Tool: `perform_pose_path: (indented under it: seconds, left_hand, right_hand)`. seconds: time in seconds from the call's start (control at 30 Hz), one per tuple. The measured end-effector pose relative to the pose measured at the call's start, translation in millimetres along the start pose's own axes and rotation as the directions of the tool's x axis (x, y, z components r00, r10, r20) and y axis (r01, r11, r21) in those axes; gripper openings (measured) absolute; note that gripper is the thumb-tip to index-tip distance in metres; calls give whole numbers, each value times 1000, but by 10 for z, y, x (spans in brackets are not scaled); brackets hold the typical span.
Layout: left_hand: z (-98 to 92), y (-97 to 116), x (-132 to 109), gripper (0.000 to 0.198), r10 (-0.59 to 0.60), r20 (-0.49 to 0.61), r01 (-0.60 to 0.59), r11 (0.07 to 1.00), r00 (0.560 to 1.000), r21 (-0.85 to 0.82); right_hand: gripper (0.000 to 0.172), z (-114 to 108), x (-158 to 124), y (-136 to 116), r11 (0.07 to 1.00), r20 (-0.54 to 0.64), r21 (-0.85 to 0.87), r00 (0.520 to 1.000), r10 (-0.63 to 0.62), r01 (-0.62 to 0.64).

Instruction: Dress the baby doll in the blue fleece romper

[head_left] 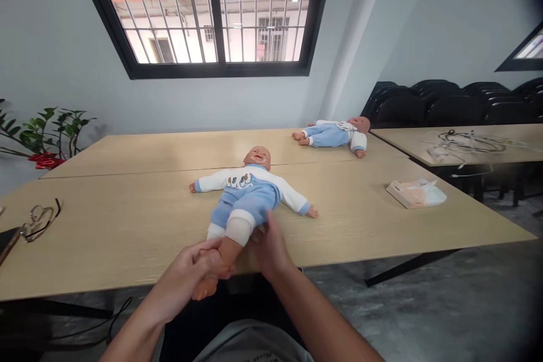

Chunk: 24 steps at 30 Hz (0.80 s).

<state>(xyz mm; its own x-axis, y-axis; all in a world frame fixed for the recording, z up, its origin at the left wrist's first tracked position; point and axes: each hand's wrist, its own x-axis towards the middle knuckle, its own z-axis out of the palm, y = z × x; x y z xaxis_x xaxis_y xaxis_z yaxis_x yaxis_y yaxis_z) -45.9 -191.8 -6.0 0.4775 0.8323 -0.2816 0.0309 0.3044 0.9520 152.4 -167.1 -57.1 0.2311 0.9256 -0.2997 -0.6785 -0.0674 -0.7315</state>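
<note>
A baby doll (pixel 254 198) lies on its back on the wooden table, head toward the window and arms spread. It wears a white top and light blue trousers with white cuffs. My left hand (pixel 189 271) is closed around the doll's lower leg near the ankle, and its feet stick out over the table's front edge. On the doll's other side, my right hand (pixel 274 249) has its thumb against the blue trousers at the thigh. The fingers of that hand curl in beside and under the raised leg, partly hidden by it.
A second, similarly dressed doll (pixel 333 134) lies at the back right. Near the right edge is an open pack of tissues (pixel 416 193). Eyeglasses (pixel 40 222) and a dark flat object (pixel 8 242) lie at left. Cables (pixel 470 141) cover another table; stacked black chairs (pixel 449 104) stand behind.
</note>
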Motion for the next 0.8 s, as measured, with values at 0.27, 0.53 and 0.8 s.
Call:
perform_pose_path:
  seconds: [0.27, 0.53, 0.8]
  left_hand:
    - [378, -275, 5, 45, 154, 1, -143, 916, 988, 374]
    - [-348, -536, 158, 66, 308, -411, -51, 848, 858, 528]
    - [-60, -592, 312, 53, 239, -261, -149, 935, 935, 322]
  right_hand:
    - [60, 20, -102, -300, 991, -27, -128, 998, -48, 44]
    - [47, -23, -11, -231, 988, -64, -140, 995, -77, 67]
    - [49, 19, 109, -9, 978, -128, -173, 982, -138, 115]
